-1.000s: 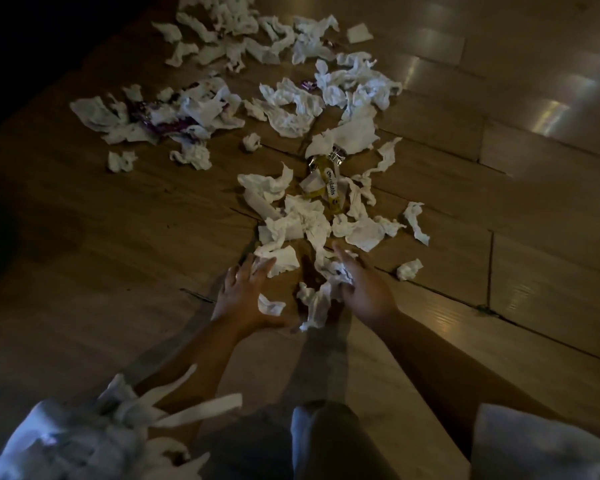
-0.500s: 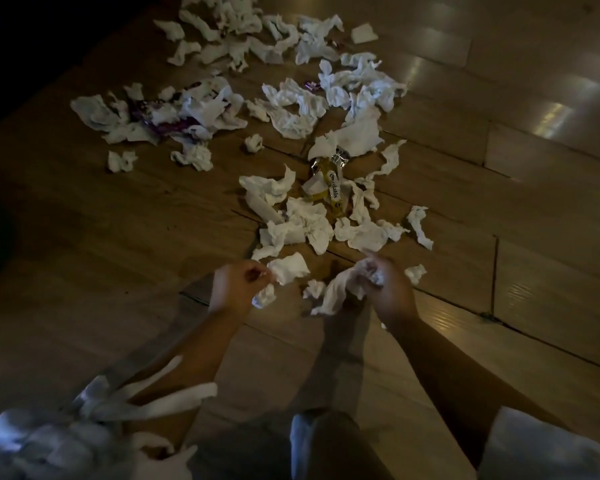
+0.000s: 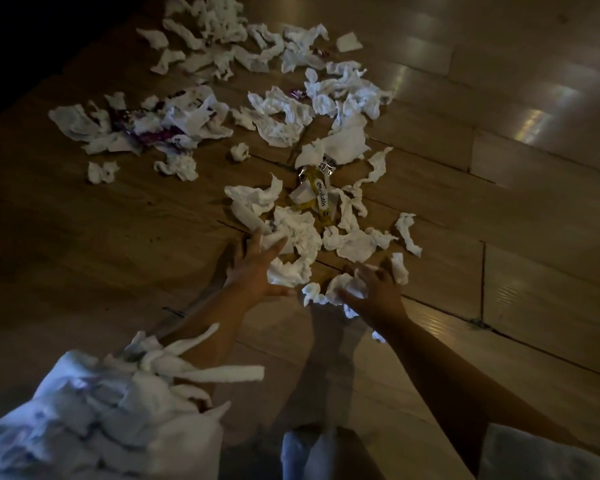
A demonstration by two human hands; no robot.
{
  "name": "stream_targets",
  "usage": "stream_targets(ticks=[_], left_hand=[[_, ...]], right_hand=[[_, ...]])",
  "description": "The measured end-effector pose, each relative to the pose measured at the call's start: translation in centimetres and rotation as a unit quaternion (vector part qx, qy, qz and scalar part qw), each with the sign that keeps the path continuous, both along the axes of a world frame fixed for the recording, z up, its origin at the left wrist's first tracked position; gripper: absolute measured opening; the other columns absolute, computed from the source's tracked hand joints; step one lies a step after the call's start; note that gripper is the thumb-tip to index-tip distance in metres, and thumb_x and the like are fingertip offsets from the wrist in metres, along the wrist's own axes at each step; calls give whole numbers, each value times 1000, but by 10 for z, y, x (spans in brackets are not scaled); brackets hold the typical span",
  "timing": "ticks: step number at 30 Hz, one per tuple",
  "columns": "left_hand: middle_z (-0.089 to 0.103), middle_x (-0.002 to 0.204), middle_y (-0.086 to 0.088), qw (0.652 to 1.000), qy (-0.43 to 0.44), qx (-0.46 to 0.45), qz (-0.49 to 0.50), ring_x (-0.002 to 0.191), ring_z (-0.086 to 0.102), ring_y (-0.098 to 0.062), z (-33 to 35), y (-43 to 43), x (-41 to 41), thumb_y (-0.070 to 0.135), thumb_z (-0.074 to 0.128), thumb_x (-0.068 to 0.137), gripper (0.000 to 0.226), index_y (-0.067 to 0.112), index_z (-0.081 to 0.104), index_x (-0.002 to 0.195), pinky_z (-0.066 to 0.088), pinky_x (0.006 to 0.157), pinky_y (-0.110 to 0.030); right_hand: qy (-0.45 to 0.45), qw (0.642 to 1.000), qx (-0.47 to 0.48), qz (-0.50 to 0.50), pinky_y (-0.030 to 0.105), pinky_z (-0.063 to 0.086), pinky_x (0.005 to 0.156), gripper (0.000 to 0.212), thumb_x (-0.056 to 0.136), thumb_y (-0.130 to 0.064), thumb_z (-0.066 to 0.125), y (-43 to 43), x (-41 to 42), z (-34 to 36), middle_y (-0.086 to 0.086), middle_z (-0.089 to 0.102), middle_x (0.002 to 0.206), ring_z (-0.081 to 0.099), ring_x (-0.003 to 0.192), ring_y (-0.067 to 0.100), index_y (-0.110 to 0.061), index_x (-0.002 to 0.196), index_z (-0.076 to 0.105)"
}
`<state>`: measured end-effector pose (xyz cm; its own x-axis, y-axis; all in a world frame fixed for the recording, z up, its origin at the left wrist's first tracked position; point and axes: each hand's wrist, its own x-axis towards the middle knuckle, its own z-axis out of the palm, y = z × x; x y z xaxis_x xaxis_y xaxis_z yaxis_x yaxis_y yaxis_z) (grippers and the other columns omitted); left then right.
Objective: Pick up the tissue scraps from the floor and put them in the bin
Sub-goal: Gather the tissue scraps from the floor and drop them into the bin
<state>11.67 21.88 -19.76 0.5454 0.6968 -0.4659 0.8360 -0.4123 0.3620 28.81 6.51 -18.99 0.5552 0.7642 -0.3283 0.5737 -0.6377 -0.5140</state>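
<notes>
Though fisted before, left hand (image 3: 257, 270) now splayed

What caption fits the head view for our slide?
Left hand reaches, right hand grips scraps on the floor; bin nearby.

Items counted on the floor (image 3: 499, 174)
There were several dozen tissue scraps (image 3: 347, 147), one yellow wrapper (image 3: 318, 197), at least one purple wrapper (image 3: 149, 136), and two hands: left hand (image 3: 257, 273), right hand (image 3: 380, 294).
</notes>
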Motion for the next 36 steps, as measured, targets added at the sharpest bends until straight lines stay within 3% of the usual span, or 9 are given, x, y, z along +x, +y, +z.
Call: stream_targets(ticks=[4,7,12,17,19,24,28,32,36], left_hand=[[12,158,4,997,-60,-25,29,145,4,-30,-8,-4,0,61,64,72,70,45,40,135,16,116,-53],[31,150,4,993,-73,8,90,140,22,-25,-7,-18,1,48,63,80,48,32,58,125,27,113,-43],[56,132,-9,981,-130,-33,139,122,51,-24,-8,-39,-13,22,57,91,32,12,63,120,38,103,-30],[64,114,-2,896,-269,-138,325,89,60,-11,24,-45,-44,17,66,85,32,8,66,115,50,70,-14],[64,113,0,874,-306,-141,349,92,62,-11,46,-42,-62,16,66,85,33,8,64,117,47,58,-4],[69,109,-5,836,-341,-115,414,94,66,-16,95,-28,-126,24,66,84,36,10,66,118,50,61,-12],[70,106,-2,785,-395,-68,472,83,63,-4,139,-9,-181,19,62,88,21,14,70,107,46,55,-6],[64,89,13,720,-463,-23,518,83,61,-1,194,9,-236,16,55,92,20,19,66,108,50,62,-13],[65,90,5,623,-514,81,584,76,60,-3,244,36,-300,18,59,90,13,21,65,100,50,60,-14]], right_hand=[[-4,998,-48,51,46,31,110,68,78,-55,64,14,-13,7,7,43,143,31,136,30,-25,135,43],[-95,974,-93,181,42,32,100,35,88,-47,51,19,-25,-1,3,53,130,36,130,29,-26,116,56],[-68,979,-68,181,28,39,93,24,89,-24,55,8,-46,-7,6,50,128,48,118,25,-19,109,67],[25,993,-2,113,13,29,65,20,86,-14,60,13,-56,18,7,62,113,57,100,18,-11,102,71],[125,990,48,36,15,34,56,16,84,-10,63,27,-68,32,15,68,96,59,82,19,-3,96,72],[291,951,84,-68,12,40,46,9,83,-15,68,78,-114,72,5,57,69,53,62,14,-10,80,61],[336,938,70,-37,22,43,59,54,75,-34,74,127,-167,110,8,64,115,61,85,13,-7,120,59],[408,909,83,10,25,44,61,37,80,-23,70,184,-236,170,-2,62,89,56,77,11,-12,114,57],[509,849,119,80,29,53,65,33,83,-16,66,240,-316,231,5,66,91,63,78,18,-16,115,61]])
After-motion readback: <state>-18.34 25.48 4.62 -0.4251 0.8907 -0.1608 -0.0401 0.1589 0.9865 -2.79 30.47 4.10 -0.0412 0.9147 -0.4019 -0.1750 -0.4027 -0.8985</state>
